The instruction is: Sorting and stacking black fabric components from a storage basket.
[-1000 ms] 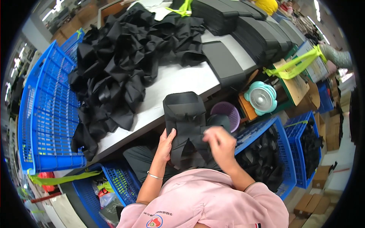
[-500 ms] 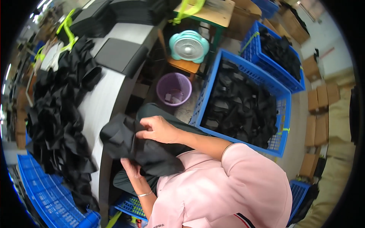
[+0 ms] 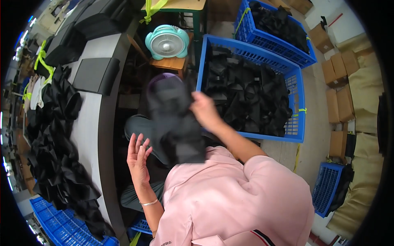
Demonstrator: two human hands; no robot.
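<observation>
A black fabric piece (image 3: 174,127), blurred by motion, hangs above my lap. My right hand (image 3: 205,112) grips its right edge, with the fingers closed on the cloth. Left of the cloth, my left hand (image 3: 139,160) is raised and holds nothing; its fingers are spread. Beyond my right hand stands a large blue crate (image 3: 298,102) filled with similar black pieces (image 3: 250,94). The fabric covers most of a purple basket (image 3: 158,80), leaving only part of its rim in sight.
On my left a long grey table (image 3: 88,119) bears a heap of black fabric (image 3: 55,151) and a flat dark stack (image 3: 96,76). Ahead, a turquoise fan (image 3: 166,43) sits on a wooden stool (image 3: 170,62). Another blue crate (image 3: 271,47) stands behind the large one; cardboard boxes (image 3: 340,104) line the right.
My left hand has let go of the fabric piece and opened. My right hand has swung it rightward and away from me, toward the large crate. The view has shifted too.
</observation>
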